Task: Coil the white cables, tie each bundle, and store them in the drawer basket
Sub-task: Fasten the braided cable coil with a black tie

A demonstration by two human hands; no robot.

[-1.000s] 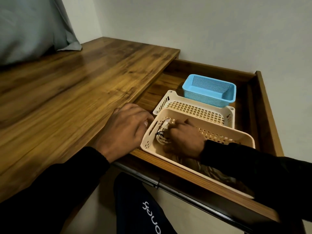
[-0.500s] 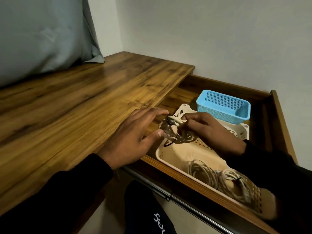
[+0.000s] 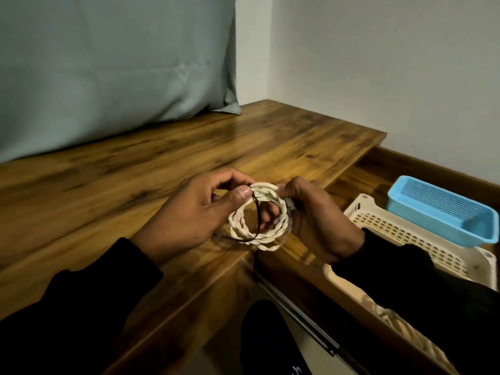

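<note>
Dim light — a plain white wall (image 3: pixel 378 63) fills the upper right, a grey-blue pillow (image 3: pixel 108 71) upper left, on the wooden worktop (image 3: pixel 135 163).

surface: wooden desktop (image 3: pixel 135 169) | on it: grey-blue pillow (image 3: pixel 108 66) at the back

In the middle of the frame I hold a coil of white twisted cable (image 3: pixel 258 217) over the edge of the wooden desk (image 3: pixel 135 169). My left hand (image 3: pixel 194 212) pinches its upper left side, where a black tie (image 3: pixel 67 215) hangs down across the loops. My right hand (image 3: pixel 316 215) grips the right side. At right, the open drawer (image 3: pixel 405 166) holds a cream basket (image 3: pixel 405 234) and a blue basket (image 3: pixel 443 212); lower right, blurred, probably more cable.
</note>
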